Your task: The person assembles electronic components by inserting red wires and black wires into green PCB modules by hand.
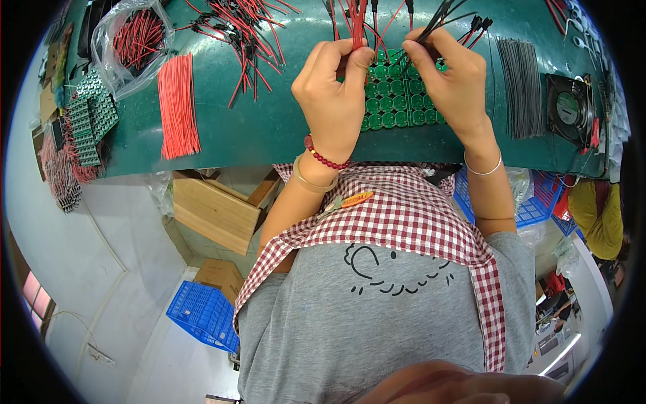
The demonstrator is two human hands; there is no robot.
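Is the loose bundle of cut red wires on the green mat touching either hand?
No: the red wire bundle lies apart, left of the left hand, which pinches other red wires.

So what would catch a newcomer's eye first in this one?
The two hands at top centre: the left hand pinches red wires, the right hand black ones, over a panel of round green boards. A neat bundle of cut red wires lies left on the green table.

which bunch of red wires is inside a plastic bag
The red wire bunch at the far left of the green bench, wrapped in a clear plastic bag. The straight cut red wires beside it lie bare.
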